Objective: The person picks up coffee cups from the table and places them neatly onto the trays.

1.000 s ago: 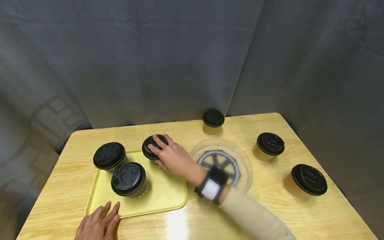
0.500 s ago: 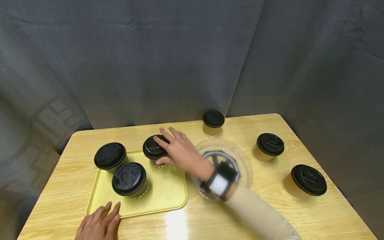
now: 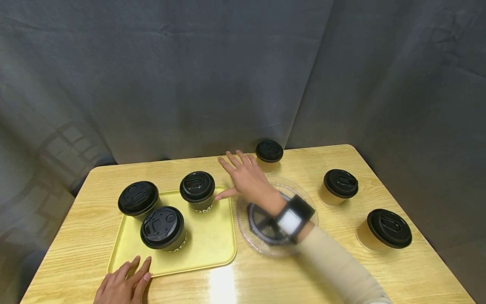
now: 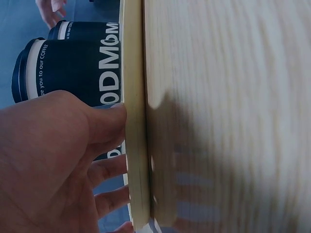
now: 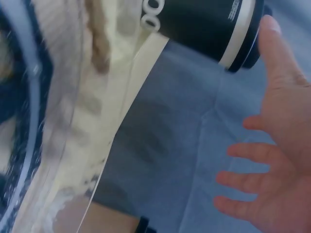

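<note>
My right hand (image 3: 248,179) hovers with spread fingers, just right of a dark paper coffee cup with a black lid (image 3: 197,186). That cup stands upright at the back of the yellow tray (image 3: 209,249); in the right wrist view my thumb overlaps the lid edge of a dark cup (image 5: 204,29). My left hand (image 3: 123,283) rests its fingertips on the tray's front left edge, nearly straight in the left wrist view. Two more dark lidded cups, a front one (image 3: 163,228) and a rear one (image 3: 139,198), stand on the tray's left side.
A round clear plastic dish (image 3: 247,236) with a dark wheel-like pattern lies under my right forearm. Tan cups with black lids stand at the back (image 3: 269,152), at the right (image 3: 339,185) and front right (image 3: 385,230). A grey curtain (image 3: 212,84) hangs behind the table.
My right hand has let go of the dark cup at the tray's back and moved up and right, spreading its fingers. The left hand stays put.
</note>
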`<state>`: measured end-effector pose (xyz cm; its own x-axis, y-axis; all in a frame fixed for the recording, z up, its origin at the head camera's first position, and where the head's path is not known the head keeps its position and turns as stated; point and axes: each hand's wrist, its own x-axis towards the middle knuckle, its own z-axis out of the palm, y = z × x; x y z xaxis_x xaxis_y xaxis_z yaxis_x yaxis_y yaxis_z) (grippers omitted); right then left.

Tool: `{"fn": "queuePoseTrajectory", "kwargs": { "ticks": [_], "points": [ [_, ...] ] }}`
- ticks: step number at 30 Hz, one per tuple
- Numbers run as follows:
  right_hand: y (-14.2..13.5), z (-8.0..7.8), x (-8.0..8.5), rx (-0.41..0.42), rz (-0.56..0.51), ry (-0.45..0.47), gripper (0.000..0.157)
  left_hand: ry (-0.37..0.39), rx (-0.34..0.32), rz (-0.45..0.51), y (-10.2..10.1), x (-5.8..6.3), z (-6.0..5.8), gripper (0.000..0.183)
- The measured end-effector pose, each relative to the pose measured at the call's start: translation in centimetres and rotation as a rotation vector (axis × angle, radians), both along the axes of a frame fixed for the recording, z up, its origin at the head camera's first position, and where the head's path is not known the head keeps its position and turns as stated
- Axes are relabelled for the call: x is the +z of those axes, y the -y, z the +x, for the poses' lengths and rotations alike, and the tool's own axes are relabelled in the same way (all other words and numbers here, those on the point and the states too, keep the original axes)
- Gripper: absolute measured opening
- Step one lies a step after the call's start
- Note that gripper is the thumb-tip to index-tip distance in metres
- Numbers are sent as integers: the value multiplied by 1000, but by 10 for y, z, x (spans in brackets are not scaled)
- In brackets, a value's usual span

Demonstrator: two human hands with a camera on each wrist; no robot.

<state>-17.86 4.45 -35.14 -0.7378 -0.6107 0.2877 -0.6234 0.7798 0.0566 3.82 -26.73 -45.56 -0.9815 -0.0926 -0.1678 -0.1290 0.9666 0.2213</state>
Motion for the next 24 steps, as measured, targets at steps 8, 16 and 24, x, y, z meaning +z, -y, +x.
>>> {"fn": "queuePoseTrajectory", "kwargs": {
  "ticks": [8, 16, 24],
  "points": [
    [-17, -15, -2, -123, 6, 123, 71, -23, -13, -6, 2, -2, 0, 50],
    [-34, -32, -3, -207, 20, 229, 75, 5, -13, -6, 3, -3, -1, 52],
    [-48, -50, -9, -241, 8, 209, 78, 37, -8, 11, 6, -5, -1, 53]
  ]
}}
